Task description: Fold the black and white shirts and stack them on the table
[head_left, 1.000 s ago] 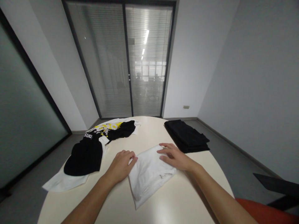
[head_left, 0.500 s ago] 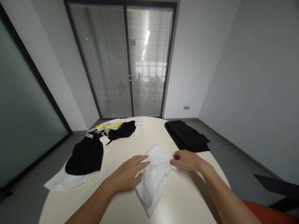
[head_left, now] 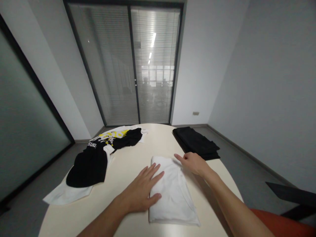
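Note:
A white T-shirt [head_left: 172, 194], folded into a flat, roughly rectangular bundle, lies on the table in front of me. A curved seam shows along its right side. My left hand [head_left: 144, 187] rests flat on the shirt's left edge, fingers spread. At the far right corner is my right hand [head_left: 191, 161], its index finger stretched out above the cloth and its other fingers loosely curled. Nothing shows in its grasp. Whether that fingertip touches the fabric I cannot tell.
The round cream table [head_left: 128, 164] carries black-and-white shirts with a yellow print [head_left: 91, 161] on the left. Folded black clothes [head_left: 196, 143] lie at the back right. An orange chair seat [head_left: 278, 223] stands at lower right, and a glass door [head_left: 123, 65] is behind.
The white T-shirt has turned from a slanted position to nearly square with me. My right hand's pinch has loosened, its index finger now extended. My left hand's fingers have spread wider on the cloth.

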